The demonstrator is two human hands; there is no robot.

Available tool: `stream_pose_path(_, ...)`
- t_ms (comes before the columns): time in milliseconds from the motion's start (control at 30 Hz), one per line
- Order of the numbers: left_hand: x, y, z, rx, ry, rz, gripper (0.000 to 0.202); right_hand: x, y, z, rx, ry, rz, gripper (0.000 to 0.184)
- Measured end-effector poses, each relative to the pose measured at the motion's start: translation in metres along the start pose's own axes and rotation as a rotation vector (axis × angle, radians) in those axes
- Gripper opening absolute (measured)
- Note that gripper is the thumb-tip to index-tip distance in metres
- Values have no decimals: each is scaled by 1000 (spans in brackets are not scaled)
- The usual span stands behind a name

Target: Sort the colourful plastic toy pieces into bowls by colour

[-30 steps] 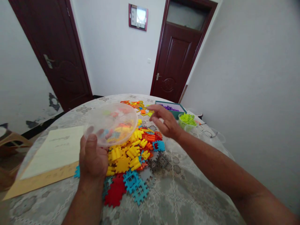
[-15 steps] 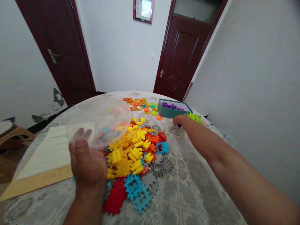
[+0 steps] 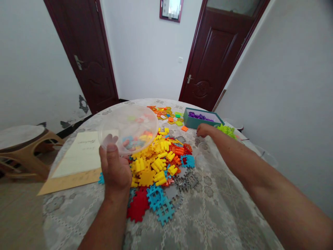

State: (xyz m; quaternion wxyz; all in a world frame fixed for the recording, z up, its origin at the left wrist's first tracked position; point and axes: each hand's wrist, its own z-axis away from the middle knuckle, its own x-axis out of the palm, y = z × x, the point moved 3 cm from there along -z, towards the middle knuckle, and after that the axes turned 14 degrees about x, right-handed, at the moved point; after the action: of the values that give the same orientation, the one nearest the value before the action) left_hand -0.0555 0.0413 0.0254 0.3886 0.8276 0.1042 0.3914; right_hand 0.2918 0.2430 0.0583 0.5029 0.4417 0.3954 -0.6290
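Observation:
My left hand (image 3: 116,170) grips the near rim of a clear plastic lid (image 3: 129,129), thumb on top, and holds it tilted above a pile of coloured plastic blocks (image 3: 158,166). My right hand (image 3: 204,130) reaches far across the round table, close to the teal box (image 3: 201,119) of purple pieces and a clear bowl of green pieces (image 3: 227,131). Its fingers are curled; whether they hold anything is hidden.
The round table carries a lace-patterned cloth (image 3: 208,208). A sheet of paper (image 3: 83,152) lies on a brown envelope at the left. A wooden stool (image 3: 23,149) stands left of the table. More small blocks (image 3: 163,113) lie at the far side. Two dark doors stand behind.
My right hand went from above the pile to the far right beside the teal box. The view turned left, and the lid stays in my left hand.

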Motion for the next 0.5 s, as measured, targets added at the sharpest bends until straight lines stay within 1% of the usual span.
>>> stream_pose_path(67,0,-1,1,23,-21,-18,54,-2,-12,8,-37,13,-105,31)
stream_pose_path(133,0,-3,3,43,-48,-38,56,0,-29,24,-114,-23,-218,27)
stream_pose_path(233,-3,-9,4,73,-108,-81,58,7,-58,59,-295,-116,-388,23)
stream_pose_path(300,-5,-13,4,102,-155,-117,60,11,-73,83,-388,-116,-448,23)
stream_pose_path(333,-6,-15,4,124,-177,-142,61,13,-78,94,-414,-78,-457,24)
stream_pose_path(400,-7,-16,4,182,-219,-205,63,15,-84,114,-461,49,-476,24)
stream_pose_path(433,-7,-16,4,215,-239,-243,63,16,-84,124,-480,135,-497,24)
stream_pose_path(500,-4,-11,6,269,-277,-306,63,19,-81,147,-509,352,-577,25)
